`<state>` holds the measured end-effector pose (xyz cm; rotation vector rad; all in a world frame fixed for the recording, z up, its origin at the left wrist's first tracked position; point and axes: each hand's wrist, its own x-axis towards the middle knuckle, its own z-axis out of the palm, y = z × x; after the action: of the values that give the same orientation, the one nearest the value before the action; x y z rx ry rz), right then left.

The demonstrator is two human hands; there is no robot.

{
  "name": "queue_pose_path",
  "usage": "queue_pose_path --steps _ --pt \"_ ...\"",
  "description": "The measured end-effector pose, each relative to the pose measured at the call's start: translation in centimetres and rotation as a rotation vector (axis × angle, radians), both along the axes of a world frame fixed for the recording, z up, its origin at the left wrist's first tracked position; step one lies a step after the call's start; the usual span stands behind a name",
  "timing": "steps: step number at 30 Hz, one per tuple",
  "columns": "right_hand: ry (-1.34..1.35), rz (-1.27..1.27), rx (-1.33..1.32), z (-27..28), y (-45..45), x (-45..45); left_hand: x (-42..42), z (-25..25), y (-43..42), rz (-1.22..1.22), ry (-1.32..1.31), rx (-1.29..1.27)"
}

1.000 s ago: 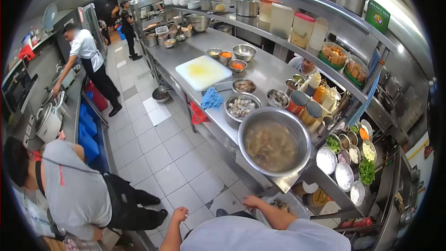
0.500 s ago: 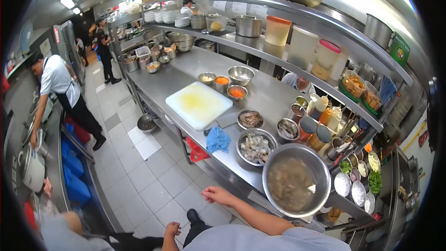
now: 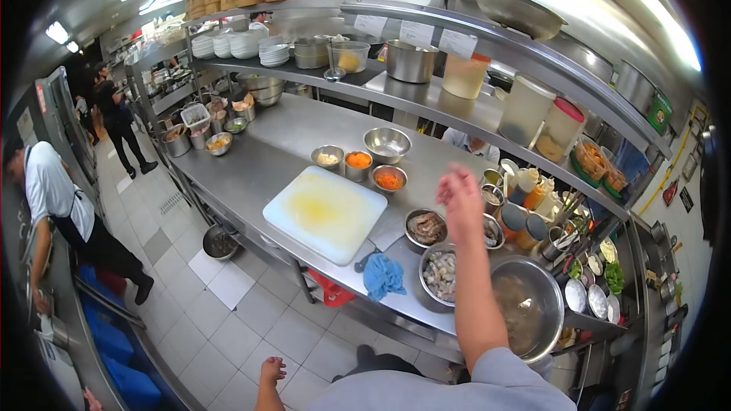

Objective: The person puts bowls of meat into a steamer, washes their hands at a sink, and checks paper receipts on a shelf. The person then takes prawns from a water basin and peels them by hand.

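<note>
My right hand (image 3: 459,196) is raised over the steel counter (image 3: 228,129), empty, its slightly blurred fingers apart. Behind and below it are a bowl of brown meat-like pieces (image 3: 426,228) and a partly covered bowl (image 3: 491,230). My forearm hides part of the bowl of peeled shrimp (image 3: 439,274) and of a large steel bowl of cloudy liquid (image 3: 521,320). Low over the floor hangs my left hand (image 3: 272,370), fingers loosely curled around nothing. A white cutting board (image 3: 327,217) with a yellow stain lies on the counter, beside a crumpled blue cloth (image 3: 384,275) and a partly hidden cleaver (image 3: 388,234).
Small bowls of shredded carrot (image 3: 389,178) and other cut food stand behind the board. Sauce bottles (image 3: 537,194) line the right side. An overhead shelf (image 3: 365,85) carries pots, plates and tubs. One co-worker (image 3: 68,205) bends at the left counter; another person (image 3: 118,118) stands farther back.
My right hand has risen from beside the counter's front edge to above the bowls. My left hand stays low. The view has shifted, and the bending co-worker appears farther left.
</note>
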<state>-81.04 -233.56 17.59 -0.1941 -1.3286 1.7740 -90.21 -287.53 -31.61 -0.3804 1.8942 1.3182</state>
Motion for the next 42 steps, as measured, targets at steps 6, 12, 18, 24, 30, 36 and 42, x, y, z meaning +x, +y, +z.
queue_pose_path --steps 6,12,18,24,30,36,42 --pt "0.233 -0.222 0.152 7.5 6.4 -4.5 -5.1 -2.5 1.6 -0.109 -0.104 -0.049" --pt "0.285 -0.505 0.190 12.9 13.9 -10.2 -14.2 -0.4 0.1 -0.072 -0.101 -0.098" --pt "0.250 -0.651 0.354 17.1 17.1 -17.1 -22.4 0.8 0.3 0.068 0.027 -0.038" --pt "0.424 -0.294 0.064 14.8 18.1 -19.0 -28.4 -1.9 3.2 -0.089 -0.106 -0.028" --pt "0.344 -0.245 0.055 15.4 16.3 -24.6 -34.7 -1.5 6.9 -0.189 -0.113 -0.018" --pt "0.452 -0.269 -0.087 15.0 12.4 -30.9 -42.8 -0.2 10.1 -0.288 -0.046 0.040" --pt "0.395 -0.305 -0.029 15.7 10.4 -37.3 -48.8 1.4 9.1 -0.283 0.010 0.034"
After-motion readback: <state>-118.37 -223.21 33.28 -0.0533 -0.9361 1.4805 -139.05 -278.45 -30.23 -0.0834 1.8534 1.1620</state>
